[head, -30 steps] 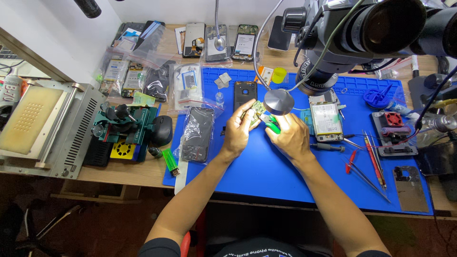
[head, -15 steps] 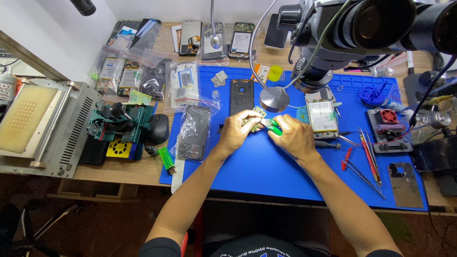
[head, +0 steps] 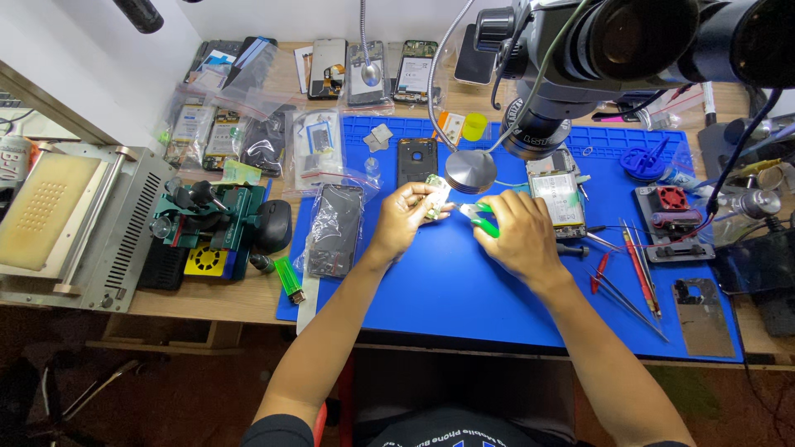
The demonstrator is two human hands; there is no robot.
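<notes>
Left hand [head: 403, 217] grips circuit board [head: 436, 199]; right hand [head: 517, 236] just beside.

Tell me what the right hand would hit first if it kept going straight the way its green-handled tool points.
Most likely the small circuit board pinched in the left hand: the right hand aims its green-handled tool leftward at it. Whether they already touch is unclear.

The microscope [head: 629, 50] was cut off by the top edge and hid the desk [head: 207, 302] behind it. The small board [head: 434, 199] in the left hand [head: 403, 219] was too small to read. The right hand [head: 517, 236] covered most of the green tool [head: 482, 222].
</notes>
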